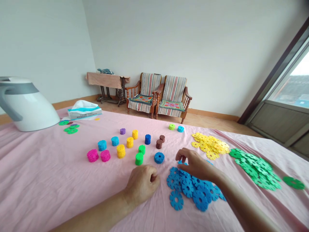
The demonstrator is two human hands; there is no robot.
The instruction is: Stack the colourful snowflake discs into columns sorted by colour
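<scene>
My left hand (143, 183) rests on the pink cloth as a loose fist, with nothing showing in the hollow by its thumb. Over the upper edge of a loose pile of blue flower-shaped discs (187, 187) hovers my right hand (194, 163). Its fingers are bent and apart, and blue discs show beneath them. Between the hands, farther out, sits a short blue disc stack (159, 157). Neat stacks stand ahead of my left hand, among them green (139, 159), yellow (121, 151), pink (93, 155), dark blue (147, 139) and brown ones (159, 144).
Loose yellow discs (210, 145) and green discs (257, 169) lie to the right. A white kettle (36, 108) and a tissue box (84, 111) stand at the left, near a few green discs (71, 129). Two wooden chairs (172, 93) stand beyond the table.
</scene>
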